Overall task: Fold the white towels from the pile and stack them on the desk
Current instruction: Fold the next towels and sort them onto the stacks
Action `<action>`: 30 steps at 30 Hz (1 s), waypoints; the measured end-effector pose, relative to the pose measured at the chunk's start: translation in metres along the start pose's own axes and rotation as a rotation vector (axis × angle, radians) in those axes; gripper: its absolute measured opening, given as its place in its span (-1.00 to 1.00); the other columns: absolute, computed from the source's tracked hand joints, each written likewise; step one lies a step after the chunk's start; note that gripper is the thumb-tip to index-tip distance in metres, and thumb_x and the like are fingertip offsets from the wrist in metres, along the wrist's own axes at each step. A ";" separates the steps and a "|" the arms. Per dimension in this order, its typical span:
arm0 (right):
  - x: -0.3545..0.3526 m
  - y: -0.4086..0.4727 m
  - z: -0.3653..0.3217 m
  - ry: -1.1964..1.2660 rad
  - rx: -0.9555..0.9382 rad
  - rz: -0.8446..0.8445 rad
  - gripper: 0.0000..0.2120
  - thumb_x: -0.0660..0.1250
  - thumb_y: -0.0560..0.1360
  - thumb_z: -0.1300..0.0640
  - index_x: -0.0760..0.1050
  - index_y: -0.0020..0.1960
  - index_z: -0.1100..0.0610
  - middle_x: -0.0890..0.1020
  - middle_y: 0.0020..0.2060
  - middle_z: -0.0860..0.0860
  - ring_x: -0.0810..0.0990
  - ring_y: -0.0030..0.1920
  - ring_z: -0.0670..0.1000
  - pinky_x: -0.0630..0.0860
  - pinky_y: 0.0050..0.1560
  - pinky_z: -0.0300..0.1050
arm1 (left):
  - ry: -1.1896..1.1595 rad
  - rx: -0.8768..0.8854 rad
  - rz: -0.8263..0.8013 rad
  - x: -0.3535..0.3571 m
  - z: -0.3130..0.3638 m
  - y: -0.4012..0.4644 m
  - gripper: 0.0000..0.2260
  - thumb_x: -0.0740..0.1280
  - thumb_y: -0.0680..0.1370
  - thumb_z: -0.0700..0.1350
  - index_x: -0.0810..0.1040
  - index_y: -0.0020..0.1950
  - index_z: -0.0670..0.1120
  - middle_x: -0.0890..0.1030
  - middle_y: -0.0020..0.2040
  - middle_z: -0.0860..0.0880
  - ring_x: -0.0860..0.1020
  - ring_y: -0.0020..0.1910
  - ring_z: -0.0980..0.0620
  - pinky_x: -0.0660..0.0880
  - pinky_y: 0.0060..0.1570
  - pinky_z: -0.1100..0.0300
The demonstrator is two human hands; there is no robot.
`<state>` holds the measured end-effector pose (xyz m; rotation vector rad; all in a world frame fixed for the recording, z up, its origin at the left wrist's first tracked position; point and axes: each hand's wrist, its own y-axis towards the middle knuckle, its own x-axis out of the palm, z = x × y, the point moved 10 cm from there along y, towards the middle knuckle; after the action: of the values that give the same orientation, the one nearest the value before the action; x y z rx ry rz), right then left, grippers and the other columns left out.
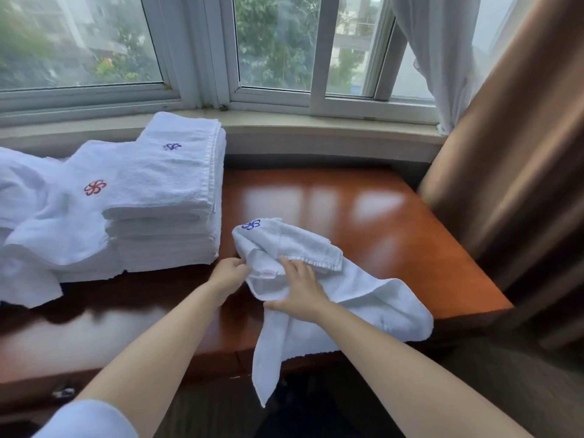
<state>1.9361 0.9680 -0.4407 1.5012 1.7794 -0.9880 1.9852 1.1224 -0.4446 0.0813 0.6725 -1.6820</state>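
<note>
A loose white towel (363,289) with a blue flower logo lies crumpled on the wooden desk (379,210), one end hanging over the front edge. My left hand (229,275) pinches the towel's left edge. My right hand (300,290) lies on the middle of the towel, fingers spread and straight. A stack of folded white towels (170,197) stands at the back left of the desk, a blue logo on top. To its left lies an unfolded pile of towels (47,222), one showing a red logo.
A window sill (316,124) runs behind the desk under the window. Brown curtains (512,172) hang close at the right, beside a sheer white curtain (442,58). The desk's right corner sits near the curtains.
</note>
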 end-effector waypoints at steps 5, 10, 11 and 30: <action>-0.031 0.008 -0.032 0.632 0.014 0.146 -0.43 0.42 0.47 0.11 0.19 0.35 0.00 0.44 0.10 -0.04 0.42 0.14 -0.01 0.45 0.20 -0.07 | -0.537 0.021 -0.311 0.010 0.055 -0.032 -0.73 0.24 0.59 -0.11 0.60 0.15 -0.23 0.63 0.13 -0.16 0.56 0.13 -0.07 0.42 0.18 0.05; -0.069 0.000 0.016 1.334 0.398 0.402 -0.83 0.16 0.44 0.34 0.49 -0.19 0.15 0.53 -0.30 0.01 0.52 -0.22 0.04 0.43 -0.27 -0.20 | -0.609 -0.056 0.019 -0.020 0.030 -0.030 -0.77 0.17 0.58 -0.32 0.50 0.17 -0.13 0.59 -0.13 -0.08 0.51 -0.16 -0.02 0.41 -0.10 0.17; -0.072 -0.005 0.025 1.445 0.428 0.397 -0.84 0.15 0.41 0.32 0.46 -0.23 0.16 0.52 -0.34 0.01 0.53 -0.32 0.03 0.43 -0.32 -0.22 | -0.581 -0.075 0.053 -0.021 0.020 -0.027 -0.67 0.16 0.55 -0.40 0.45 0.26 -0.15 0.56 -0.11 -0.11 0.49 -0.19 -0.02 0.41 -0.18 0.20; -0.051 -0.046 0.098 0.161 0.415 -0.423 -0.85 0.18 0.37 0.33 0.46 -0.10 0.23 0.54 -0.10 0.13 0.46 -0.09 0.12 0.43 -0.09 -0.06 | 1.009 0.595 -0.166 0.105 0.075 0.007 -0.26 0.32 0.46 -0.15 0.06 0.56 0.09 0.29 0.45 -0.01 0.29 0.38 -0.08 0.36 0.24 -0.01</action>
<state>1.8984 0.8547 -0.4447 1.5037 2.1591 -1.5617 1.9899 0.9940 -0.4284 1.3935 0.8825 -1.9049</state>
